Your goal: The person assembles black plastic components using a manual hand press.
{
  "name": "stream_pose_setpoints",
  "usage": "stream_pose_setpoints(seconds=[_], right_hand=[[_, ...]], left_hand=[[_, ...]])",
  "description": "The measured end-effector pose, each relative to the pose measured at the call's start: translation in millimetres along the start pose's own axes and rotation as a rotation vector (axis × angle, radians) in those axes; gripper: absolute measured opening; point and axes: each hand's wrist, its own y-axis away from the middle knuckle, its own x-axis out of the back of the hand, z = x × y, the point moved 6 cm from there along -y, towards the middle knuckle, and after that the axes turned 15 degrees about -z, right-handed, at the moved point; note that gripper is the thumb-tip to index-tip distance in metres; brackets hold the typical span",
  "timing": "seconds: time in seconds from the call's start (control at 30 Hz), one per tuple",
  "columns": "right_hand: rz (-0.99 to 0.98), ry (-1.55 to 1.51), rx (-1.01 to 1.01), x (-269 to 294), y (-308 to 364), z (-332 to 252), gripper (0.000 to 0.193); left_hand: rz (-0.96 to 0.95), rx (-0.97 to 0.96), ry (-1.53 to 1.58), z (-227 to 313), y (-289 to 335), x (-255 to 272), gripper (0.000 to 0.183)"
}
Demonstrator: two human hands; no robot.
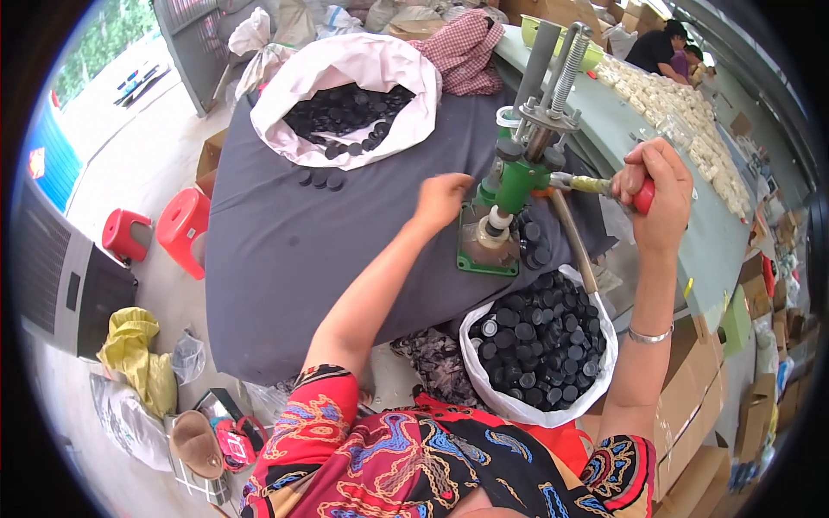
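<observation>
Right hand (661,192) is wrapped tight round a red, rounded lever knob (643,197); the green metal hand press (516,186) is just left of that grip. Left hand (442,202)'s beside the press, can't tell if it's holding anything. White sack (606,347) of round black caps (537,344) sits below the right grip.

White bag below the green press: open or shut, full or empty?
Open and well filled: the white bag's rim is spread wide, and black round pieces crowd its mouth.

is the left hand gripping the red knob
No, the right hand grips the red knob; the left hand is beside the green press.
</observation>
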Motion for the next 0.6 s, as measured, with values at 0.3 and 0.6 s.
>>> stream_pose_setpoints(seconds=[0.3,0.6], right_hand=[[0.010,0.027,0.017,-4.2,-5.0,-3.3,0.024],[0.048,0.082,-0.009,10.7,1.2,-1.5,0.021]], left_hand=[[0.288,0.364,-1.049,-79.7,76.2,153.5,0.019],[0.190,0.252,-1.050,-60.5,96.0,129.7,0.012]])
